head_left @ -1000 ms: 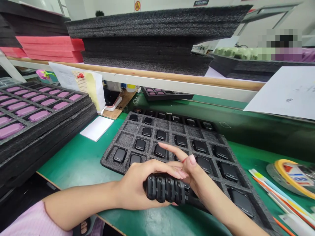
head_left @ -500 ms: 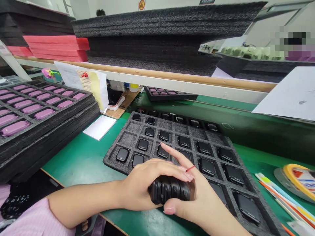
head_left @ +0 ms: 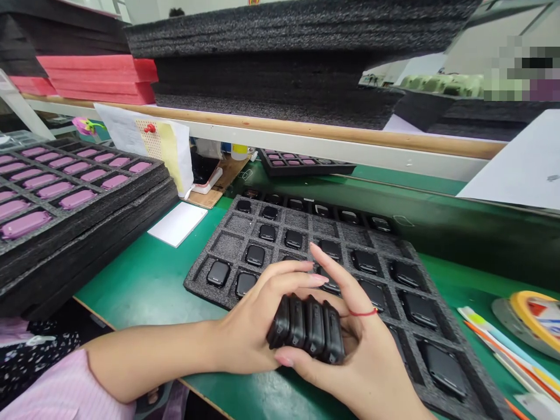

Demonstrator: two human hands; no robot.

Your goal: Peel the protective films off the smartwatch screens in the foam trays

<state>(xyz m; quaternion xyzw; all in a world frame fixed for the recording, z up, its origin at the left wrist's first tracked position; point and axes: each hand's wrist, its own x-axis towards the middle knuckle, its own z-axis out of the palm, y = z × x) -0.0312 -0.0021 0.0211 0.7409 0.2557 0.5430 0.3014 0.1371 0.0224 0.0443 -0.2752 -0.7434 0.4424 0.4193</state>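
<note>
Both my hands hold a row of several black watch cases (head_left: 307, 328) stacked side by side above the near edge of a black foam tray (head_left: 227, 245). My left hand (head_left: 254, 318) wraps the stack from the left, fingers curled over its top. From the right, my right hand (head_left: 350, 344) cups the stack with its thumb under it and the index finger stretched out; a thin red band circles one finger. The tray's pockets hold more black watch cases (head_left: 255, 255), and a few pockets at its left are bare.
Left of me stands a pile of black foam trays with purple cases (head_left: 74, 198). A white pad (head_left: 177, 223) lies on the green table. Rolls of tape (head_left: 531, 318) and pens (head_left: 503, 356) sit at right. A shelf above carries black foam sheets (head_left: 280, 64) and red foam (head_left: 96, 79).
My right hand has turned from resting over the stack to cupping it from below. The stack has risen slightly and tilted toward me.
</note>
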